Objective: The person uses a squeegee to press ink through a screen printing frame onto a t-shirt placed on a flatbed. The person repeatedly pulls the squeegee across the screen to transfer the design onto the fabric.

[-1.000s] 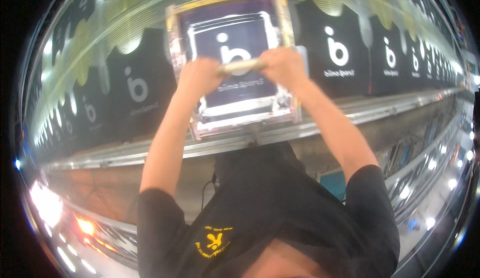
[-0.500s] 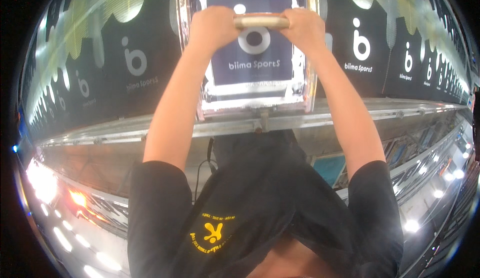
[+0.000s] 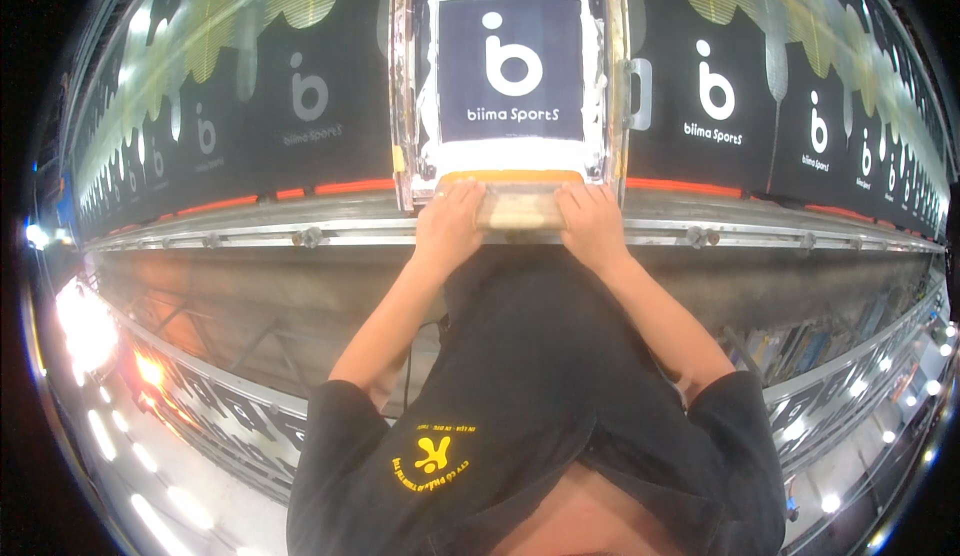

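Note:
A squeegee (image 3: 522, 208) with a pale wooden grip and an orange upper edge lies across the near end of a screen-printing frame (image 3: 402, 121). My left hand (image 3: 449, 224) is closed on its left end, and my right hand (image 3: 592, 218) grips the right end. Inside the frame, a dark mesh window (image 3: 460, 61) shows a white rounded logo with lettering under it. White ink (image 3: 500, 154) is pooled just beyond the squeegee, and more streaks the window's sides. The blade's lower edge is hidden.
Dark garment pieces with white logos lie on both sides of the frame, one at the right (image 3: 672, 61) and a fainter one at the left (image 3: 345, 41). A metal rail (image 3: 650, 236) runs along the table's near edge, close to my body. Behind me is another long table.
Both hands have drawn the squeegee toward me, from over the mesh window to the frame's near end. The whole logo is now uncovered, with white ink gathered by the squeegee.

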### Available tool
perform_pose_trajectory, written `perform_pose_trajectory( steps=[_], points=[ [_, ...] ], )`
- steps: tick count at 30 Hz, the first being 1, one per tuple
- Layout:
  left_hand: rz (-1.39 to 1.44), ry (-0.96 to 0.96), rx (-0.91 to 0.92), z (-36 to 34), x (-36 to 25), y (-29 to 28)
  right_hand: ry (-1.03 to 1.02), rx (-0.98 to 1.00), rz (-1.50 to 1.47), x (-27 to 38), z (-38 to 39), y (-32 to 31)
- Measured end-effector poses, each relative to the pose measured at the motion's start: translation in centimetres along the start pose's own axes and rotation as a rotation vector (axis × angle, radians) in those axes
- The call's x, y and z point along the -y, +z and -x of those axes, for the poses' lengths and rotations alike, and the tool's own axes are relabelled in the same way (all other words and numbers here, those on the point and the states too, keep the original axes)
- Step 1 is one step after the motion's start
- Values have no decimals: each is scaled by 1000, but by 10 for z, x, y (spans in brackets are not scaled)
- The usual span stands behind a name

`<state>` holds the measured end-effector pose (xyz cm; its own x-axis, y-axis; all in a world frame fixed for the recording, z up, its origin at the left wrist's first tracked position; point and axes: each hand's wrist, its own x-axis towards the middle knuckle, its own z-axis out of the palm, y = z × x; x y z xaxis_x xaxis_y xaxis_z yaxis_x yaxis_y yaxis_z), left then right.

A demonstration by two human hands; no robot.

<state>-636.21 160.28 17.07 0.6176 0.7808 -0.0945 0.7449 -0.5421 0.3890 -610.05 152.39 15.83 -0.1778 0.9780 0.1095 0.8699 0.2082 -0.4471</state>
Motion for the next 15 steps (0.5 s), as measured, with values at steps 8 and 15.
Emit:
perform_pose_trajectory(
  steps=[8,15],
  points=[
    [-62,28,280,-155,44,-66,-6,-48,21,-63,-123,-34],
    [-245,58,256,-345,99,-93,291,118,94,-146,-302,-51]
  ],
)
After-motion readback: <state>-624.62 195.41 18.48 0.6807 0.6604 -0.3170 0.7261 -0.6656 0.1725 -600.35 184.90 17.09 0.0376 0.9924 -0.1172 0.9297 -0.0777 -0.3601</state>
